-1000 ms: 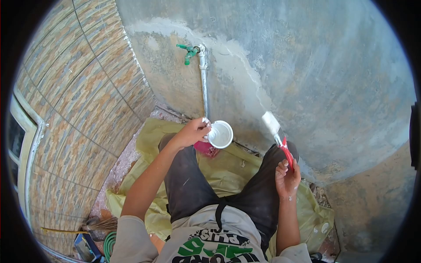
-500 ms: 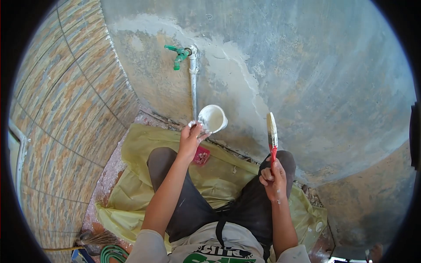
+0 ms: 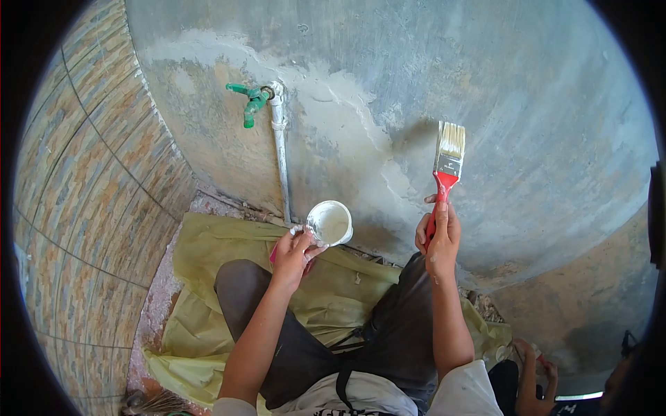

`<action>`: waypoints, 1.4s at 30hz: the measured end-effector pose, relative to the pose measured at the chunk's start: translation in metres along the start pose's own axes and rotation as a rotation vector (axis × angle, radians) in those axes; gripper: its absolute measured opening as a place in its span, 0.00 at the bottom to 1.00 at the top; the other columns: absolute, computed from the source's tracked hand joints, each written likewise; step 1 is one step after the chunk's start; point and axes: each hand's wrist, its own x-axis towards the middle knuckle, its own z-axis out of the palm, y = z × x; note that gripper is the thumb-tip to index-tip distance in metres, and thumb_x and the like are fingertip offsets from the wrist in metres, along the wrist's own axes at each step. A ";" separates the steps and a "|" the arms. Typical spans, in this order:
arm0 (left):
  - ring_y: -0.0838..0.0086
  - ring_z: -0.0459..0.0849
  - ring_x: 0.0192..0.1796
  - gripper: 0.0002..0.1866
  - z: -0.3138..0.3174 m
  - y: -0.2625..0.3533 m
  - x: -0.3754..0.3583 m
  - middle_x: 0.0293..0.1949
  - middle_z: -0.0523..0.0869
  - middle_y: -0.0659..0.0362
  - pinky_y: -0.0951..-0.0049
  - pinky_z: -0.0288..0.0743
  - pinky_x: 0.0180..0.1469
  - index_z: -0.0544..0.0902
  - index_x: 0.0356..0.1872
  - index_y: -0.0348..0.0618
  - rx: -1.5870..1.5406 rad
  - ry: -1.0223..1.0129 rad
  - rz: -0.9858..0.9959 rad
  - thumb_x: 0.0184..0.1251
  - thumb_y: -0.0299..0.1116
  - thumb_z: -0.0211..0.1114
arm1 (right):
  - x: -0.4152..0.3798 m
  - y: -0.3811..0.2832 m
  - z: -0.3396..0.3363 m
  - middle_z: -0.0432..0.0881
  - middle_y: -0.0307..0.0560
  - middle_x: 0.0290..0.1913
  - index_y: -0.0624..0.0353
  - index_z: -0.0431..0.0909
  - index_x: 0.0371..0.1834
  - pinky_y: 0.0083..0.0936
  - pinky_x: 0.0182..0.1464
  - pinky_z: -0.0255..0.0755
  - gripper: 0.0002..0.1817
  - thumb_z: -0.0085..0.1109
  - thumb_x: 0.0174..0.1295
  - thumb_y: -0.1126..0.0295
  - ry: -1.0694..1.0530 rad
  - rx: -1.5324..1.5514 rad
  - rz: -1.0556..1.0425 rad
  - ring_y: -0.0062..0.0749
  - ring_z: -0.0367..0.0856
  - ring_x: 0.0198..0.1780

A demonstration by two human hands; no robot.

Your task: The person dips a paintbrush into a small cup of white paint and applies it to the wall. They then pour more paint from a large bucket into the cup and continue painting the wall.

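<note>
My left hand (image 3: 292, 258) grips a white cup (image 3: 329, 223) by its lower left side; the cup's inside is coated with pale paint. White smears mark the fingertips. In my right hand (image 3: 440, 241) is a paintbrush (image 3: 448, 158), held upright by its red handle, with its flat face toward me and whitish bristles pointing up. The brush is in front of the grey wall (image 3: 499, 104), and whether it touches the wall I cannot tell. A pale patched band runs along the wall, left of the brush.
A green tap (image 3: 251, 102) on a white pipe (image 3: 280, 152) sticks out at upper left. Stone-pattern tiles (image 3: 97, 180) cover the left wall. Yellowish sheeting (image 3: 208, 270) lies under my legs. At lower right another person's arms (image 3: 531, 378) are visible. A broom (image 3: 163, 402) is at lower left.
My right hand has risen and the brush has turned from edge-on to its flat face. The cup sits lower in view. The other person's arms have come into view at lower right.
</note>
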 end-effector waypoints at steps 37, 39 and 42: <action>0.73 0.81 0.45 0.07 -0.015 0.010 0.009 0.42 0.81 0.58 0.64 0.80 0.50 0.74 0.44 0.38 -0.084 0.039 0.101 0.69 0.29 0.56 | -0.001 0.141 0.001 0.66 0.40 0.14 0.55 0.64 0.36 0.19 0.11 0.56 0.17 0.36 0.73 0.53 0.097 0.094 0.313 0.23 0.64 0.11; 0.73 0.81 0.45 0.07 -0.015 0.010 0.009 0.42 0.81 0.58 0.64 0.80 0.50 0.74 0.44 0.38 -0.103 0.017 0.116 0.69 0.28 0.56 | -0.012 0.161 -0.004 0.68 0.43 0.17 0.56 0.64 0.37 0.20 0.12 0.57 0.18 0.37 0.72 0.51 0.090 0.092 0.339 0.25 0.65 0.12; 0.73 0.81 0.44 0.07 -0.018 0.009 0.007 0.41 0.80 0.59 0.64 0.80 0.51 0.74 0.43 0.38 -0.116 0.000 0.129 0.69 0.28 0.56 | -0.026 0.168 0.005 0.65 0.39 0.18 0.53 0.65 0.37 0.19 0.12 0.55 0.16 0.39 0.71 0.52 0.195 0.139 0.470 0.24 0.68 0.17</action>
